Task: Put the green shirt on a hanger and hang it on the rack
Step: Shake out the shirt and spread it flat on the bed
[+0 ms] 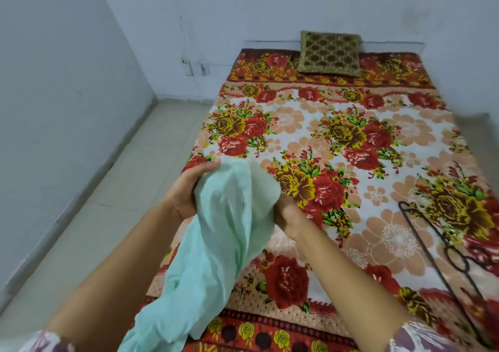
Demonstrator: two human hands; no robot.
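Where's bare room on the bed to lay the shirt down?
Bare: mid blanket between cushion and green shirt; floor strip between blanket and left wall. Crowded: hanger near right; left hand and right hand gripping green shirt near left.

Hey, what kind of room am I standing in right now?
Probably a plain bedroom: a floral bedspread is spread flat, a patterned cushion sits at its far end against the wall, and a wire hanger lies on it.

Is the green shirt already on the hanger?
No, the left hand and right hand hold the green shirt, and the hanger lies apart on the blanket.
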